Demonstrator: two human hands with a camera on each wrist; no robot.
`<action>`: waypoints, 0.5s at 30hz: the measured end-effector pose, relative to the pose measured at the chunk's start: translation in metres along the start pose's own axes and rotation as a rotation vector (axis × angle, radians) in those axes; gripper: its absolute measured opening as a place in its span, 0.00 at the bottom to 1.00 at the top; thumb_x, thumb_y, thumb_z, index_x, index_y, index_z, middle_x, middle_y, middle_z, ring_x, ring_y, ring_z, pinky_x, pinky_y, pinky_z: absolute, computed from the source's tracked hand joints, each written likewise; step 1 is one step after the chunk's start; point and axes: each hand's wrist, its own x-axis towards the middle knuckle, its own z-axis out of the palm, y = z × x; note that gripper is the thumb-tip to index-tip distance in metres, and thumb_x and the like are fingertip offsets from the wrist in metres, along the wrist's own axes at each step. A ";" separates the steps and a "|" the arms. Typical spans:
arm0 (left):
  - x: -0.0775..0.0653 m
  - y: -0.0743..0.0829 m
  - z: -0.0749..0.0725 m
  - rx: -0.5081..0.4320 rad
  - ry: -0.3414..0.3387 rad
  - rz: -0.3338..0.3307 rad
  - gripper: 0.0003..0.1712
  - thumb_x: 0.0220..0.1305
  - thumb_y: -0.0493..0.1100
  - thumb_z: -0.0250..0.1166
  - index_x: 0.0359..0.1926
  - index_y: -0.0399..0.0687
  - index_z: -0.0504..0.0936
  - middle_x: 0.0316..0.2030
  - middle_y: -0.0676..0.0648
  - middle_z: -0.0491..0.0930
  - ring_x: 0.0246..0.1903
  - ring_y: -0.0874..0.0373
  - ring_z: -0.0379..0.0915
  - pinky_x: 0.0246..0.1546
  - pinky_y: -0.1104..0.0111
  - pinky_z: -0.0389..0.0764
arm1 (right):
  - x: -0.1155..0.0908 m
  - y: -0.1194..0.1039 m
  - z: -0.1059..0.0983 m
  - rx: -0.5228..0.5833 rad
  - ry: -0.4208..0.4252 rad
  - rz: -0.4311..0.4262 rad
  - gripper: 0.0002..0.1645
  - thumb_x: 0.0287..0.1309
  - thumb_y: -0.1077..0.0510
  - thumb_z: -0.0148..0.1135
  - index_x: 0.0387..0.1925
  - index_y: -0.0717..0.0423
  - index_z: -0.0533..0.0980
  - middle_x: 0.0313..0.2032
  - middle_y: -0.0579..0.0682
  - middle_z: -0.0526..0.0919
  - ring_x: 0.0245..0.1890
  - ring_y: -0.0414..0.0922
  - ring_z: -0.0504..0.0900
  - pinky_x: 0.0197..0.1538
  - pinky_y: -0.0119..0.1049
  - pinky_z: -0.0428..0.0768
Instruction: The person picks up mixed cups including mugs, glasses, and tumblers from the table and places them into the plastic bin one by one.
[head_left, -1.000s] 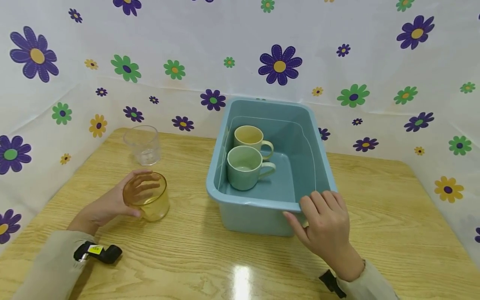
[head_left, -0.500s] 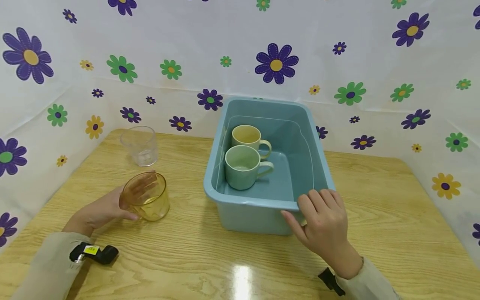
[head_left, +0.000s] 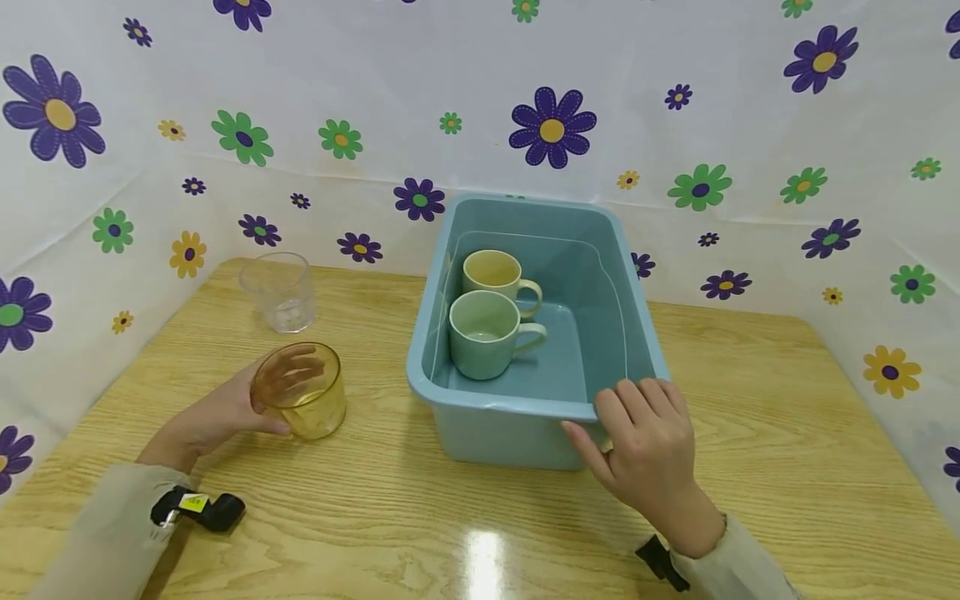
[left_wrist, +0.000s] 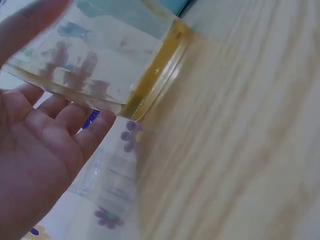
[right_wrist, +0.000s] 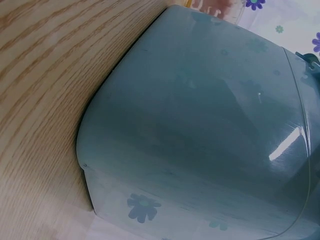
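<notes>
My left hand (head_left: 228, 408) holds a transparent amber glass (head_left: 322, 412) by its left side, thumb in front and fingers behind. In the left wrist view the fingers (left_wrist: 65, 112) lie along the wall of the glass (left_wrist: 150, 75), whose base is at the tabletop. My right hand (head_left: 647, 446) grips the near right corner of a light blue plastic tub (head_left: 498, 402), fingers curled over the rim and thumb outside. Inside the tub, along its left wall, stand a green mug (head_left: 480, 354) and a pale yellow mug (head_left: 489, 277), handles to the right. The right wrist view shows only the tub's outer wall (right_wrist: 190, 120).
A clear glass (head_left: 291, 308) stands behind the amber one, near the back left of the wooden table (head_left: 375, 533). Behind the table hangs a white cloth (head_left: 420, 83) with printed flowers; the tub's far end is close to it.
My left hand and the amber glass first shift slightly left with the glass leaning, then come back right, the glass now more upright. The right hand and the tub stay put.
</notes>
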 end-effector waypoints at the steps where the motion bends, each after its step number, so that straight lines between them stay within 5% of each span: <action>1: 0.001 0.000 0.000 -0.003 -0.004 0.007 0.51 0.55 0.24 0.62 0.72 0.39 0.40 0.70 0.58 0.56 0.68 0.70 0.55 0.62 0.78 0.64 | 0.000 0.000 0.000 0.000 0.000 0.000 0.33 0.66 0.37 0.43 0.17 0.59 0.66 0.16 0.52 0.67 0.19 0.50 0.66 0.29 0.45 0.68; 15: 0.012 0.006 0.006 0.053 0.027 0.050 0.53 0.52 0.27 0.66 0.72 0.37 0.43 0.69 0.55 0.58 0.68 0.68 0.55 0.62 0.80 0.62 | -0.001 0.000 0.000 -0.002 -0.010 0.006 0.33 0.66 0.37 0.43 0.17 0.59 0.65 0.15 0.52 0.66 0.19 0.50 0.66 0.29 0.45 0.67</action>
